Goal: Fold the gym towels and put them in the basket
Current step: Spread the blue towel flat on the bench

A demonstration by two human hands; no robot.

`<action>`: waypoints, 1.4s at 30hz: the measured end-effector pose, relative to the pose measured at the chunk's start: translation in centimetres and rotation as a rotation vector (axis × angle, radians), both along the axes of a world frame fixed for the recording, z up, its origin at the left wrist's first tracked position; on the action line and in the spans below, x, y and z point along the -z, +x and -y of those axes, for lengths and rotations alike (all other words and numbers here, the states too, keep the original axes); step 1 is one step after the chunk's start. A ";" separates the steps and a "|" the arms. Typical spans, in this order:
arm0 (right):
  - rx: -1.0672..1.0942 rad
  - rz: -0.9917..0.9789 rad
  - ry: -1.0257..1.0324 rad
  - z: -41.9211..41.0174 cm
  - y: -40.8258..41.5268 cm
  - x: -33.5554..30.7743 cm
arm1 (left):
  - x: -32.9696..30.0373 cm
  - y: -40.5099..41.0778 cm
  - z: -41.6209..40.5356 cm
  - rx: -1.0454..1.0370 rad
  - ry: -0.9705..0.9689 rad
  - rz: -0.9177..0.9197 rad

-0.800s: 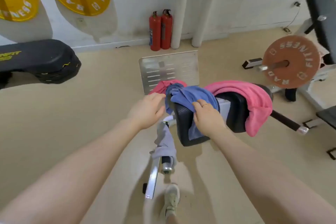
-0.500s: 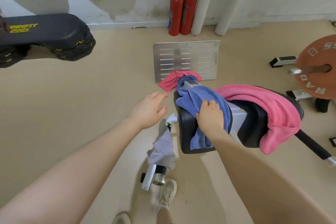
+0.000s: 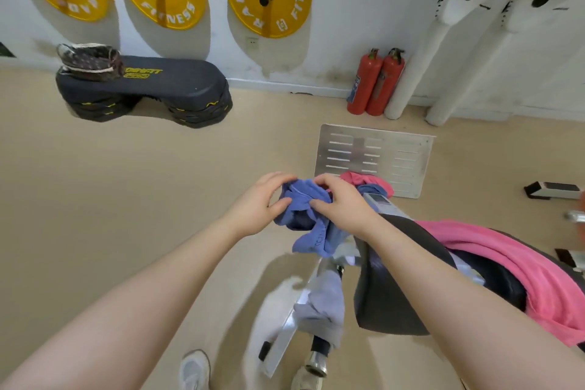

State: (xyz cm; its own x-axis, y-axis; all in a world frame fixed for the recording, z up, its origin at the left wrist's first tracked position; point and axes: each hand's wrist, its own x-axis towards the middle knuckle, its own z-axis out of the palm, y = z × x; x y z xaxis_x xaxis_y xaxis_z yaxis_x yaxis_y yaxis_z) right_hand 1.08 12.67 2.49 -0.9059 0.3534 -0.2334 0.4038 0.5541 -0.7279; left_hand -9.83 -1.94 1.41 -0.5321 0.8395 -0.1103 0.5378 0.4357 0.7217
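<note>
Head view, near to far: a grey towel (image 3: 326, 310) hangs long-axis down over a metal bar (image 3: 318, 355), beside a black pad (image 3: 386, 301). A pink towel (image 3: 506, 266) drapes across that pad. Both forearms reach forward, converging. Left hand (image 3: 262, 203) and right hand (image 3: 342, 203) pinch a bunched blue towel (image 3: 305, 218), its loose end trailing downward (held in the air). Farther off, a basket (image 3: 90, 60) sits on a black step (image 3: 152, 85) by the wall.
</note>
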 end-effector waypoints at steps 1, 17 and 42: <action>-0.047 -0.012 -0.017 0.9 -1.4 -0.7 | -0.7 -1.0 1.2 -0.033 0.033 0.004; 0.027 -0.062 0.083 21.4 -28.6 -4.2 | -7.0 -26.7 22.2 -0.165 0.058 -0.112; -0.259 -0.251 -0.037 29.7 -73.2 -3.7 | -9.3 -69.0 25.1 -1.023 0.550 0.469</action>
State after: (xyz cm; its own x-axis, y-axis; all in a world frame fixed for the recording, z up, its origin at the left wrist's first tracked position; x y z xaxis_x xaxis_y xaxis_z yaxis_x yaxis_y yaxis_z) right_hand -72.09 -17.08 6.16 -0.9950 0.1002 -0.0004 0.0594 0.5864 -0.8078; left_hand -78.80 -27.07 10.71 -0.9710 0.0595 -0.2315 -0.2264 0.0817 0.9706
